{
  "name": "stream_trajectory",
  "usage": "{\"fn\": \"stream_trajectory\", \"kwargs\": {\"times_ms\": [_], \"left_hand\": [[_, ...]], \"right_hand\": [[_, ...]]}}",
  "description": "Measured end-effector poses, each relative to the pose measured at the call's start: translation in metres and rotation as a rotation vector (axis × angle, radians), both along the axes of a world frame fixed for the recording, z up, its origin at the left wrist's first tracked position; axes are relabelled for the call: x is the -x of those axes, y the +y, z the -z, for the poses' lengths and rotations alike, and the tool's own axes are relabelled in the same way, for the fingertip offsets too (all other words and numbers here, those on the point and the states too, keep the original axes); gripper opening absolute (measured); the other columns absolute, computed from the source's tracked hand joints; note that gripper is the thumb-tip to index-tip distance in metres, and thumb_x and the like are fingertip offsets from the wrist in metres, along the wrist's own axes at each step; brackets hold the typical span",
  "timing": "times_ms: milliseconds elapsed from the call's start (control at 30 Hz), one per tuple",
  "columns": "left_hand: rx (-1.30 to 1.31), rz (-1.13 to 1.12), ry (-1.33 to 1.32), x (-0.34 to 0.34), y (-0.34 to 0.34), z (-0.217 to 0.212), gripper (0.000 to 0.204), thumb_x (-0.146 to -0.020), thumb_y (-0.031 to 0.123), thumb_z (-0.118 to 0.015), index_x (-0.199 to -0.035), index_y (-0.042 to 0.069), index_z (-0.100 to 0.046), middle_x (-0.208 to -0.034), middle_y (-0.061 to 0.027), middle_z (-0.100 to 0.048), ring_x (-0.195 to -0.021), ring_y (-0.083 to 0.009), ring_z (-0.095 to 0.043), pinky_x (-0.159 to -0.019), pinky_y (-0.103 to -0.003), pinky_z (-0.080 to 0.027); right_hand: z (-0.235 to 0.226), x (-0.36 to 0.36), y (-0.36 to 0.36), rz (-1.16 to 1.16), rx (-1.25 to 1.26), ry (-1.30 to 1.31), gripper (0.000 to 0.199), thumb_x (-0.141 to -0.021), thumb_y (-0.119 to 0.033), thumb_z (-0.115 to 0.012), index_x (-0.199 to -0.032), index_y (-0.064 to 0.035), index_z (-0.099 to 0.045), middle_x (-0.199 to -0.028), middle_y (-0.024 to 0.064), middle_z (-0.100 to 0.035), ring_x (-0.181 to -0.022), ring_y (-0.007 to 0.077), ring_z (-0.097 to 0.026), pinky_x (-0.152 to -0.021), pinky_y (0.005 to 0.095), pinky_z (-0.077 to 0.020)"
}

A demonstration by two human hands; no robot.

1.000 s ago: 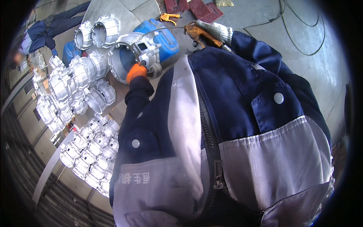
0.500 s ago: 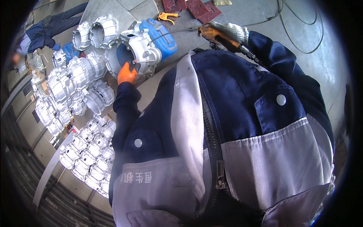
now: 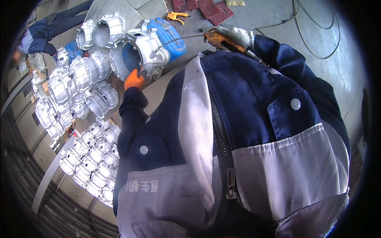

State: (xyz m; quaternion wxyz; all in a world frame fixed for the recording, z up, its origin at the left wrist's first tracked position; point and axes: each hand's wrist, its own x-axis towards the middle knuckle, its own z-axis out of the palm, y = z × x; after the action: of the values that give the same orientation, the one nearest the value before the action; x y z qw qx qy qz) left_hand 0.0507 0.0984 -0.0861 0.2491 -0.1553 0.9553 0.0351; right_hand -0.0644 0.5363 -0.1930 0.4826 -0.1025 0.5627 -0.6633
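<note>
One casting (image 3: pixel 147 47) meets left hand (image 3: pixel 135 79) at its edge; right hand (image 3: pixel 239 37) well apart

A yellow blow gun (image 3: pixel 177 16) lies beside dark red pads (image 3: pixel 209 10), near a blue plastic can (image 3: pixel 168 38). A black hose (image 3: pixel 296 11) curls at the upper right. Rows of silver castings (image 3: pixel 91 156) fill the left; beyond them, a co-worker (image 3: pixel 65 22) bends over.

housing (image 3: pixel 148 47) left of jug (image 3: pixel 171 39) | left hand (image 3: pixel 135 79) at housing's near edge | tool (image 3: pixel 220 40) in right hand (image 3: pixel 240 36), right of jug
</note>
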Motion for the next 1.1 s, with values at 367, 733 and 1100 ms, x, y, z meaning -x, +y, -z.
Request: {"fn": "stream_trajectory", "kwargs": {"times_ms": [367, 733, 1100], "left_hand": [[0.274, -0.070, -0.110, 0.011, 0.024, 0.015, 0.047, -0.087, 0.049, -0.043, -0.102, 0.009, -0.062, -0.100, -0.0186, -0.063, -0.096, -0.0380, -0.058, -0.082, -0.044, -0.044], [-0.073, -0.097, 0.286, 0.049, 0.044, 0.032, 0.056, -0.078, 0.042, -0.062, -0.118, 0.005, -0.049, -0.102, -0.0243, -0.061, -0.097, -0.0413, -0.057, -0.083, -0.044, -0.044], [0.120, -0.183, 0.123, 0.023, 0.041, 0.053, 0.046, -0.080, 0.047, -0.056, -0.102, 0.007, -0.052, -0.093, -0.0188, -0.064, -0.089, -0.0385, -0.060, -0.075, -0.043, -0.047]], "right_hand": [[-0.060, -0.004, 0.004, 0.204, -0.018, -0.315, 0.057, -0.086, -0.059, -0.046, -0.104, -0.0061, -0.059, -0.080, 0.0065, -0.062, -0.065, 0.0118, -0.058, -0.058, 0.0242, -0.0501], [-0.034, -0.006, 0.016, 0.166, 0.172, -0.380, 0.058, -0.088, -0.059, -0.041, -0.107, -0.0067, -0.058, -0.083, 0.0080, -0.061, -0.065, 0.0121, -0.056, -0.055, 0.0245, -0.0472], [-0.016, -0.004, -0.018, 0.177, 0.081, -0.279, 0.058, -0.090, -0.059, -0.036, -0.109, -0.0087, -0.057, -0.081, 0.0071, -0.057, -0.063, 0.0127, -0.053, -0.055, 0.0265, -0.0451]]}}
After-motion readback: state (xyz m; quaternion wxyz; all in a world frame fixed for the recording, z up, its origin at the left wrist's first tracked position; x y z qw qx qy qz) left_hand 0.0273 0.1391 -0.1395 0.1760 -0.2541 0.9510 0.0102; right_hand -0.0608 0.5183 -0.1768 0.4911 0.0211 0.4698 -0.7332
